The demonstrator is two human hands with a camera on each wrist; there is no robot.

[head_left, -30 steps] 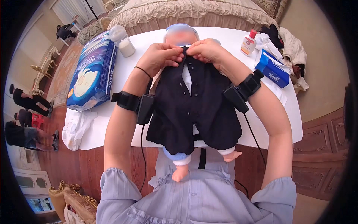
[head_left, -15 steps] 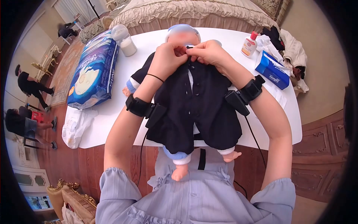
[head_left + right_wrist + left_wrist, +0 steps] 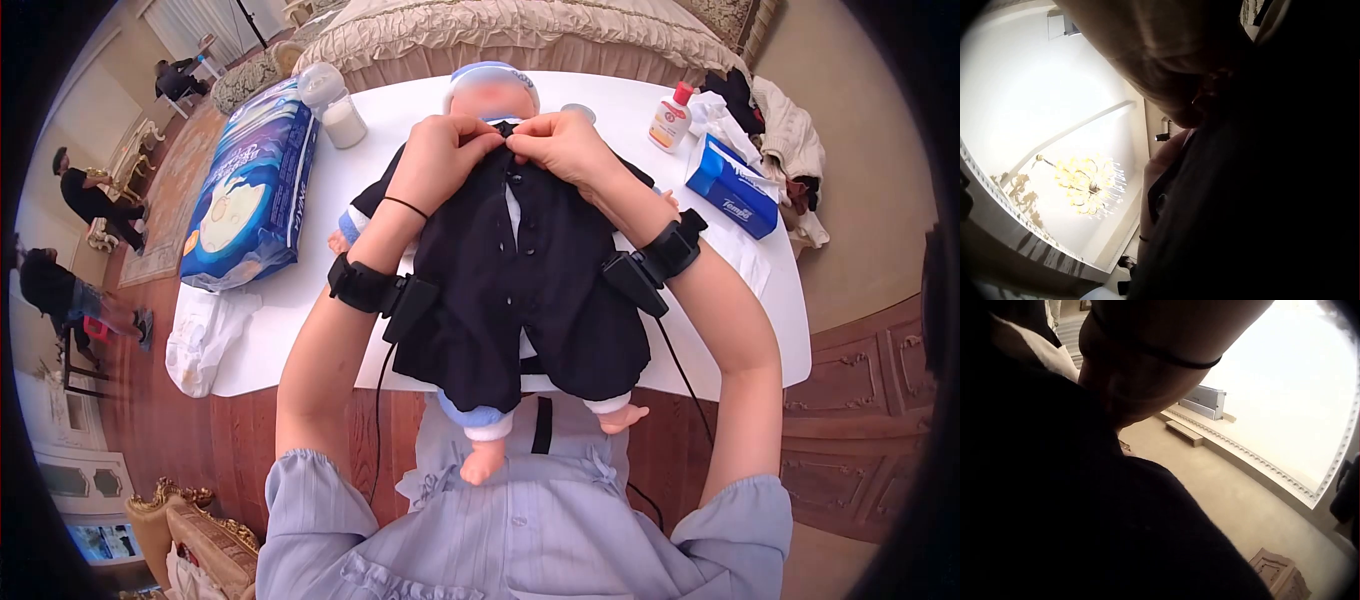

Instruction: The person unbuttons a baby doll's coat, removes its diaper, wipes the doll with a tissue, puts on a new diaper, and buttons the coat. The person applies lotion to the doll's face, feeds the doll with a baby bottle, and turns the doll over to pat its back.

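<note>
A doll [image 3: 484, 462] in a blue-and-white suit lies on its back, its head at the far side and its feet over the table's near edge. Over it is a black buttoned garment [image 3: 470, 290], with a white strip showing down the front gap. My left hand [image 3: 436, 160] pinches the garment's collar edge just below the doll's head. Close beside it, my right hand [image 3: 565, 148] pinches the other side of the collar. Dark cloth [image 3: 1085, 506] fills much of the left wrist view, and the right wrist view shows my right hand [image 3: 1172, 56] in shadow against cloth.
On the white table [image 3: 270, 345] stand a blue diaper pack [image 3: 245, 200], a bottle [image 3: 343, 122], a red-capped bottle [image 3: 669, 118] and a blue tissue pack [image 3: 733, 187]. A crumpled white diaper [image 3: 205, 345] lies at the near left. People are in the left background.
My left hand shifted right and slightly down, then its fingers drew up to the collar edge. The doll's left-side sleeve and hand have come into view. People in the background moved.
</note>
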